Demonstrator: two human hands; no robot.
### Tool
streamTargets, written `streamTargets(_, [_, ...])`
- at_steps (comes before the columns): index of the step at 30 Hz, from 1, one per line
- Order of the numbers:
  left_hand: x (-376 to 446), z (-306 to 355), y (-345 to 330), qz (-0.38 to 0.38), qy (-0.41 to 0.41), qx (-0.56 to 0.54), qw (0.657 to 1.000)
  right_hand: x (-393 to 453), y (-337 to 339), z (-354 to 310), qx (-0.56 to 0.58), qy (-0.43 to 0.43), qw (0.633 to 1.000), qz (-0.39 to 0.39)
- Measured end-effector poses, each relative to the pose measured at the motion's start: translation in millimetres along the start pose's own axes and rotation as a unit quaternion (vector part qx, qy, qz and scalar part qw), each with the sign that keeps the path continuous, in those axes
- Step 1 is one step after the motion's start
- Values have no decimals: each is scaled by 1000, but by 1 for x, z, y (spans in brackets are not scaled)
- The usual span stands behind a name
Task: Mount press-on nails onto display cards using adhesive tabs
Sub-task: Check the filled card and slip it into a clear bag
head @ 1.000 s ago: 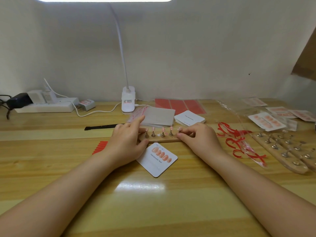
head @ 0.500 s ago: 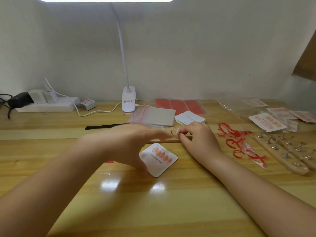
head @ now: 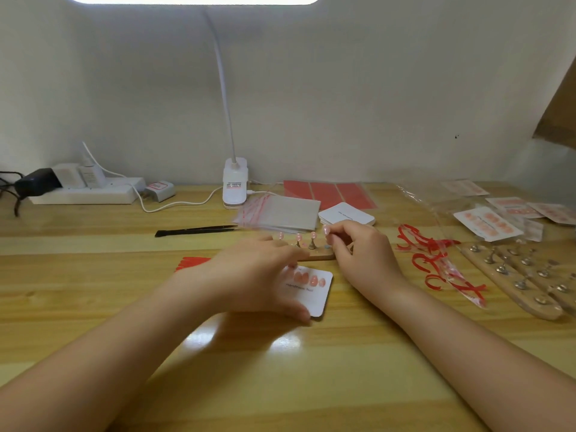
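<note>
A white display card (head: 318, 299) lies on the wooden table (head: 280, 378) with a row of pink nails (head: 307, 279) stuck on it. My left hand (head: 252, 275) lies over the card's left part, thumb at its near edge, fingers stretched toward a wooden stand (head: 318, 255). That stand carries pink nails on metal pegs (head: 312, 241). My right hand (head: 363, 255) pinches the rightmost pink nail (head: 326, 229) above the stand's right end. A red strip of adhesive tabs (head: 190, 262) peeks out left of my left wrist.
Behind the stand lie a pile of zip bags (head: 282, 215), a stack of blank cards (head: 346, 214), red tab sheets (head: 330, 193), black tweezers (head: 196, 230) and a lamp base (head: 235, 187). Peeled red liners (head: 433, 260), empty peg stands (head: 517, 275) and finished cards (head: 486, 224) fill the right. A power strip (head: 84, 193) sits far left.
My left hand left the stand's left end and moved down and right onto the card. My right hand shifted slightly up at the stand's right end, now pinching a nail.
</note>
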State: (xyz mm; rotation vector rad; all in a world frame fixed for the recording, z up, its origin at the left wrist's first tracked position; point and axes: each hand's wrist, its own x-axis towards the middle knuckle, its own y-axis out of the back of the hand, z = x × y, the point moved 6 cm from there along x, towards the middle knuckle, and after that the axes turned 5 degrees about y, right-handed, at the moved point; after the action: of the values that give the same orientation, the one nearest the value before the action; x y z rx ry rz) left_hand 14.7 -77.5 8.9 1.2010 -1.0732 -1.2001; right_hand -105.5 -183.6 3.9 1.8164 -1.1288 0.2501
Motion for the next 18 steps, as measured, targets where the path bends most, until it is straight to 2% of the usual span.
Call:
streamTargets(3, [4,4,-4,52,8,20,998,0,3,-2,32,2,999,11])
streamTargets(8, [0,4,-6,114,26,-7,993,-1,1,-3,73,-3,997,9])
streamTargets(10, [-5,8,-1,190,15,-43,981,-2,1,-3,92,-6,996,10])
streamTargets(14, [-15,4,12,353,14,-128,927,-2,-1,-10,120,10,993,1])
streamTargets(18, [-14,-1,12,365,13,-163,916,-5,-6,-19,84,71,994,-16])
